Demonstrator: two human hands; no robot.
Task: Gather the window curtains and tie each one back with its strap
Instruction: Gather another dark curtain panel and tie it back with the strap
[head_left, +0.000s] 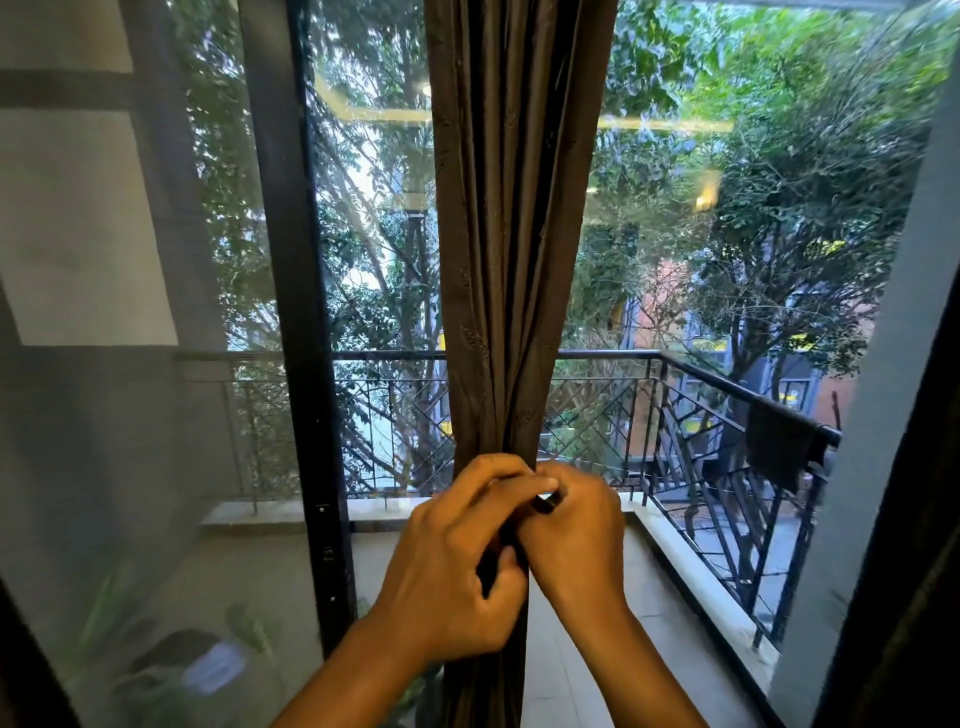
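the left hand (457, 566) and the right hand (576, 545) are meeting at the centre of the view, directly in front of the gathered curtain (514, 234). the fingers of the left hand are curling round a dark strap (493, 564), which is running down through the palm, and the thumb is lying across the top toward the right hand. the fingers of the right hand are pinching the upper end of the same strap against the bunched fabric. the curtain is hanging in tight vertical folds, narrowing to its slimmest point just above the hands and continuing down behind the wrists to the bottom edge. behind it, a dark door frame (301, 312) is standing to the left and glass is filling both sides. beyond the glass, a black balcony railing (691, 405) is running across and turning toward the right, with a dark cloth (779, 447) draping over it. trees (779, 182) are filling the far background.
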